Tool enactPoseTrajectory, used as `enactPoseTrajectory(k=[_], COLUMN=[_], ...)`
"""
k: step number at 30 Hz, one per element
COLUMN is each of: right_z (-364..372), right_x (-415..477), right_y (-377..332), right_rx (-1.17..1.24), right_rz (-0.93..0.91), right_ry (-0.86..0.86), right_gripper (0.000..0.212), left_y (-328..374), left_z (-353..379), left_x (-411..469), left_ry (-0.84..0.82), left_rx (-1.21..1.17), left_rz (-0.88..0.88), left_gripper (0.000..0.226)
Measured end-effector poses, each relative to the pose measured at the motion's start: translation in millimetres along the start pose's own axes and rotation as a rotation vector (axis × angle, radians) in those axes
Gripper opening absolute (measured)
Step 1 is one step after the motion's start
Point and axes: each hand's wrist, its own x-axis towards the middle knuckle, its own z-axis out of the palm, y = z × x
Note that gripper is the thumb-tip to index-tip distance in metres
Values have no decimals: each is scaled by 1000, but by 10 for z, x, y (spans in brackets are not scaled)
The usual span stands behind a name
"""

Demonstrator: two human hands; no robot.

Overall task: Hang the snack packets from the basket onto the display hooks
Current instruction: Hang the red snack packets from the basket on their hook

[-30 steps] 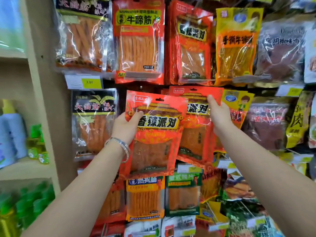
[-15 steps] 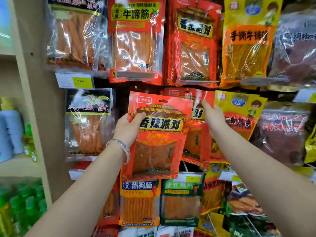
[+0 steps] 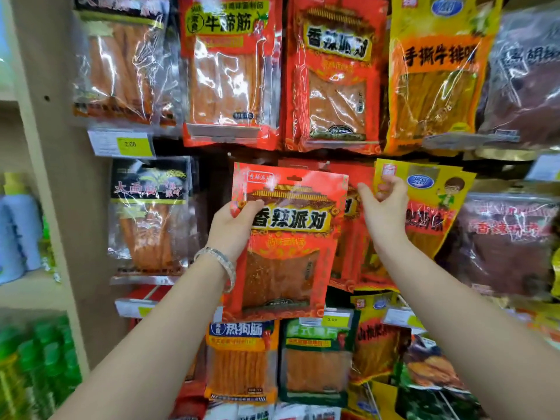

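My left hand (image 3: 233,225) grips a red snack packet (image 3: 291,262) by its upper left edge and holds it upright in front of the middle row of the display. Its hang hole (image 3: 294,178) at the top is free of any hook. Behind it hang matching red packets (image 3: 348,256), mostly covered. My right hand (image 3: 385,213) is raised at the seam between those red packets and a yellow packet (image 3: 433,207), thumb and fingers curled close together. I cannot tell what they pinch. The hook itself is hidden, and the basket is out of view.
Packets hang in tight rows above (image 3: 333,80) and below (image 3: 242,359). A beige shelf post (image 3: 54,177) stands at the left, with a yellow price tag (image 3: 127,144) beside it. Green bottles (image 3: 36,359) and a blue item (image 3: 18,231) sit on the left shelves.
The view has drawn closer to the display. The red packet now covers more of the hung red ones. My right hand's fingers have curled in from a flat press on those packets.
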Motion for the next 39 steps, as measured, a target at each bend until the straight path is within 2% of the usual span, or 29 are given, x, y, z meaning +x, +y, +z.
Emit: enactPoseTrajectory(k=[3, 6, 8, 10, 11, 12, 13, 14, 15, 17, 22, 30, 32, 35, 37, 39], right_z=[-17, -26, -36, -68, -91, -120, -150, -176, -192, -207, -140, -5, 18, 45, 24, -26], right_x=[-81, -146, -161, -150, -135, -109, -77, -55, -33, 16, 162, 254, 257, 239, 172, 19], right_y=[-17, -27, -42, -86, -105, -119, -131, -151, -166, -200, -316, -253, -185, -88, -9, 82], right_rx=[175, 287, 284, 260, 242, 222, 206, 184, 161, 131, 99, 8, 13, -33, -77, -98], right_rz=[23, 168, 217, 219, 204, 185, 143, 94, 44, -11, -18, 59, 77, 44, -7, -99], right_ry=[-115, -321, -373, -329, -302, -289, -277, -262, -246, -228, -224, -242, -234, -179, -115, -40], right_gripper=[14, 30, 56, 79, 80, 72, 55, 36, 28, 36, 20, 49, 51, 43, 44, 62], left_y=[2, -2, -32, -53, -52, -32, -1, 38, 86, 181, 337, 285, 263, 166, 33, -167], left_z=[118, 233, 296, 341, 356, 368, 380, 389, 405, 453, 678, 762, 747, 705, 643, 559], left_x=[-21, -32, -20, 11, 40, 61, 76, 91, 98, 113, 138, 175, 196, 226, 228, 249], left_ry=[-51, -88, -100, -66, -29, 11, 45, 73, 91, 78, -115, -162, -170, -172, -172, -179], left_rx=[-48, -127, -106, -12, 31, 63, 98, 151, 221, 321, 342, 255, 254, 244, 326, 497], left_rz=[-17, -37, -33, 48, 110, 162, 203, 249, 306, 408, 441, 423, 436, 461, 489, 526], left_gripper=[11, 9, 9, 13, 22, 33, 43, 49, 50, 47, 57, 63, 63, 62, 58, 55])
